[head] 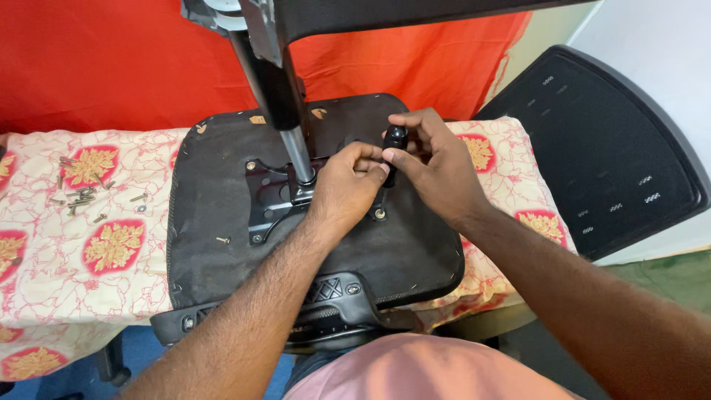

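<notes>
An upturned black chair seat (222,274) lies on a patterned cloth. A black metal mounting plate (268,201) is fixed to its underside, and a gas-lift column (285,111) rises from the plate. My right hand (433,167) grips the black handle of a screwdriver (395,138) standing upright over the seat. My left hand (346,185) pinches the tool's lower shaft beside the plate. A bolt head (380,214) sits just below the hands. One loose screw (222,239) lies on the seat's left part.
Several loose screws and bolts (80,194) lie scattered on the floral cloth (111,252) at the left. A black mesh chair back (600,148) leans at the right. Red fabric (111,59) hangs behind. The chair's base (244,15) is overhead.
</notes>
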